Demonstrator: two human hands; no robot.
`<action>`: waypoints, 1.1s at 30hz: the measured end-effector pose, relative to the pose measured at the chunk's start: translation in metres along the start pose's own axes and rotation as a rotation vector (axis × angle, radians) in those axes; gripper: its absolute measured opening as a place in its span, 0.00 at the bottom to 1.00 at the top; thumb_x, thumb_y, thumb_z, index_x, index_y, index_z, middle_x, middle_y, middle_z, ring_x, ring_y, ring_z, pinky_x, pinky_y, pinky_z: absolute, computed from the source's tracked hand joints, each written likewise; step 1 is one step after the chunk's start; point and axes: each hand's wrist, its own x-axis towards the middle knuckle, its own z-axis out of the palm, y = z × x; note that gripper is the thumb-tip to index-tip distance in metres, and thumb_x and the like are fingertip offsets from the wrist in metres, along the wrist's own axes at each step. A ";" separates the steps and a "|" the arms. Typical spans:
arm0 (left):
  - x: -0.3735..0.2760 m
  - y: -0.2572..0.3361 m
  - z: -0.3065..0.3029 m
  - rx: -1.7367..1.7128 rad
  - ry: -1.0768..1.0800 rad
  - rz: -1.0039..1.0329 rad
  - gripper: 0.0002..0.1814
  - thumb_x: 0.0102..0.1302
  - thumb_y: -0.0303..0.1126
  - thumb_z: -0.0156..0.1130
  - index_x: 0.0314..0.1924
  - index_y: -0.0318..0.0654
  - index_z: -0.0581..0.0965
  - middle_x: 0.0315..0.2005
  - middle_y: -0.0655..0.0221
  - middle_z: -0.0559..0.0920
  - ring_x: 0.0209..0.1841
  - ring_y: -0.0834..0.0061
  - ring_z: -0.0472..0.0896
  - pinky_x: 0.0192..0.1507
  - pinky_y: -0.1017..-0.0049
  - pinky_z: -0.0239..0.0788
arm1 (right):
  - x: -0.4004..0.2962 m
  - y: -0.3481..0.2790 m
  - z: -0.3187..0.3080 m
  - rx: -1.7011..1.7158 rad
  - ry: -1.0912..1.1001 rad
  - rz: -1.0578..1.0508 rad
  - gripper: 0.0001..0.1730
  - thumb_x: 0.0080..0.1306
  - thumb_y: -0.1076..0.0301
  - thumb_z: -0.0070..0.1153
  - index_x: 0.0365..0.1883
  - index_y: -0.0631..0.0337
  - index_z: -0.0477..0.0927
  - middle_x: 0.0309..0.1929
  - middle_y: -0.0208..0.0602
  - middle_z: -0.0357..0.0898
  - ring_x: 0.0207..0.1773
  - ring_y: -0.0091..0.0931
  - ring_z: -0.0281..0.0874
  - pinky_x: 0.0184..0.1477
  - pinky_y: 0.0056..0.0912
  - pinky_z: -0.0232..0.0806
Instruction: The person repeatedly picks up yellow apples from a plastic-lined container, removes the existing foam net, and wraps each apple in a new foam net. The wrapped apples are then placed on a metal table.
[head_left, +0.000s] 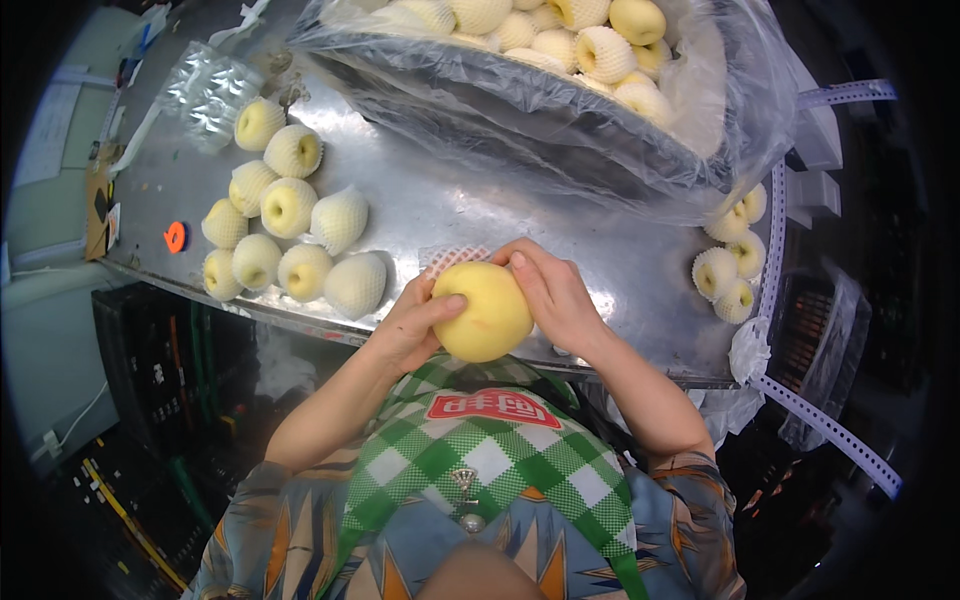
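Note:
Between my two hands, above the table's near edge, is a bare yellow apple. My left hand grips its left side, thumb on top. Behind the fruit a white foam net sleeve shows near my left fingers; how far it reaches underneath is hidden. My right hand touches the apple's upper right side with bent fingers. To the left stands a group of netted yellow apples on the metal table.
A plastic-lined crate full of netted apples stands at the back. More netted apples sit by the right edge, beside a perforated metal post. At left lie an orange tape roll and clear plastic packaging.

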 end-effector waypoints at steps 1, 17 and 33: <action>-0.001 0.000 -0.001 -0.030 0.002 0.003 0.33 0.60 0.40 0.63 0.62 0.34 0.63 0.53 0.63 0.74 0.55 0.71 0.74 0.57 0.68 0.68 | -0.003 -0.005 0.000 -0.002 0.028 0.017 0.17 0.73 0.62 0.37 0.41 0.66 0.75 0.33 0.41 0.78 0.38 0.29 0.77 0.43 0.29 0.67; -0.009 0.000 0.031 0.034 0.288 0.100 0.25 0.73 0.39 0.44 0.64 0.32 0.61 0.58 0.61 0.71 0.60 0.72 0.70 0.59 0.69 0.62 | -0.011 0.022 0.012 0.155 0.002 -0.227 0.53 0.38 0.67 0.74 0.62 0.60 0.58 0.61 0.43 0.61 0.64 0.35 0.62 0.64 0.35 0.58; -0.011 -0.009 0.036 0.103 0.291 0.170 0.21 0.71 0.38 0.50 0.57 0.31 0.68 0.49 0.64 0.76 0.50 0.78 0.75 0.52 0.76 0.67 | -0.008 0.031 0.026 0.335 0.097 -0.274 0.26 0.61 0.65 0.47 0.57 0.65 0.63 0.55 0.42 0.65 0.59 0.31 0.63 0.62 0.33 0.56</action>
